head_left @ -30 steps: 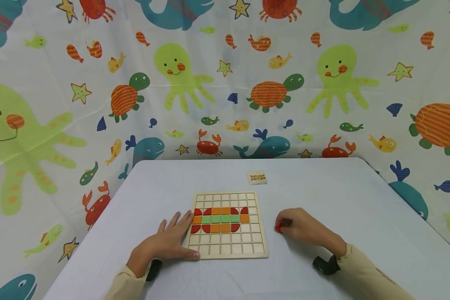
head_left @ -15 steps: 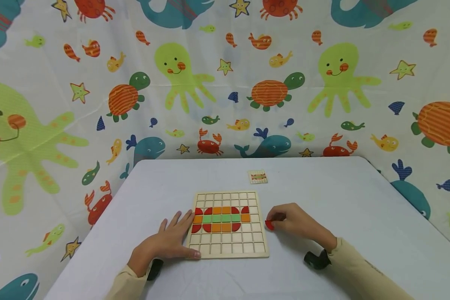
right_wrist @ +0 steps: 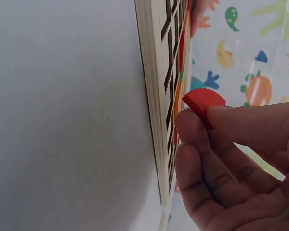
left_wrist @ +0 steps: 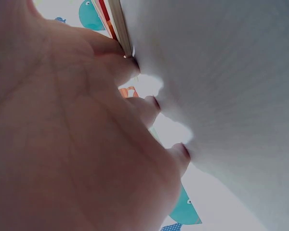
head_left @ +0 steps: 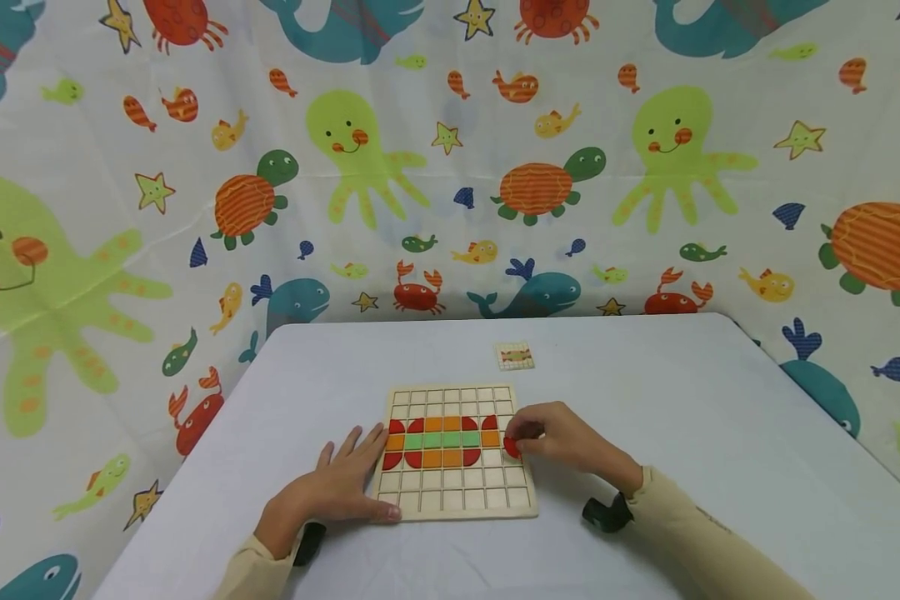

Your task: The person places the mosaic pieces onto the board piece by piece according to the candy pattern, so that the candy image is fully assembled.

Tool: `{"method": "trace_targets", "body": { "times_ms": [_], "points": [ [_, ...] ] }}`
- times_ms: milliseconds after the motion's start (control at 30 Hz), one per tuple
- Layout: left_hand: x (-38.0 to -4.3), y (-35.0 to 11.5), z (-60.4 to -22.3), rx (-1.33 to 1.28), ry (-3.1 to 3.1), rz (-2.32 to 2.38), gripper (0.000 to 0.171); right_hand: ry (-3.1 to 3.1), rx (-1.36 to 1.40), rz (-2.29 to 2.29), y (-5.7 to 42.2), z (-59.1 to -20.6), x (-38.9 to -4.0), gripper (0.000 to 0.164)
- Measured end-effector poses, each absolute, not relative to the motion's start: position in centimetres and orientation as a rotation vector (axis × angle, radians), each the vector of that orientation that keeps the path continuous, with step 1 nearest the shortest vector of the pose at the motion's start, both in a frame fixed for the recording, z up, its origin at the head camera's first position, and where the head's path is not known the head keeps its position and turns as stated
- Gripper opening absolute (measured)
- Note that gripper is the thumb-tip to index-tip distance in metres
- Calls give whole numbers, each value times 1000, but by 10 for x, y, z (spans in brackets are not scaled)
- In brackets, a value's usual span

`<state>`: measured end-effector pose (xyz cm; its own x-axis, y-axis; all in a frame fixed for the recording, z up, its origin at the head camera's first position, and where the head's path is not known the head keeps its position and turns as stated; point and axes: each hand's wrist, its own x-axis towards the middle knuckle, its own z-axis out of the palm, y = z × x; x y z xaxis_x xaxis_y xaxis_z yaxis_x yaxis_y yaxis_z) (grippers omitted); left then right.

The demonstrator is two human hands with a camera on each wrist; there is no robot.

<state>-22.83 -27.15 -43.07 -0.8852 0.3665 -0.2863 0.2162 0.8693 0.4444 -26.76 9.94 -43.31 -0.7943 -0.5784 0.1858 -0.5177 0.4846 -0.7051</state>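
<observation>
A square wooden grid board (head_left: 453,498) lies on the white table, with red rounded, orange and green tiles set in a candy-like pattern across its upper half. My left hand (head_left: 337,483) rests along the board's left edge, fingers spread and straight, thumb on the lower left corner. In the left wrist view the fingertips of the left hand (left_wrist: 96,115) touch the tabletop beside the board's side. My right hand (head_left: 566,437) pinches a red quarter-round tile (right_wrist: 203,102) between thumb and fingers. It holds the tile over the board's right edge, beside the rows with tiles.
A small pattern card (head_left: 514,356) with a matching candy picture lies behind the board. The white table (head_left: 645,367) reaches back to a curtain (head_left: 450,175) printed with sea animals. Dark wrist cameras (head_left: 607,512) sit under the wrists.
My right hand has moved left with the red tile, from beside the board to over its right edge. The left hand has stayed on the board.
</observation>
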Motion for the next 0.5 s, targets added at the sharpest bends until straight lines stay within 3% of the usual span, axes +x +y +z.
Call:
{"method": "trace_targets", "body": {
  "times_ms": [500],
  "points": [
    [-227, -272, -432, 440, 2687, 575, 130, 2564, -1016, -1270, 79, -431, -270, 14]
  ]
}}
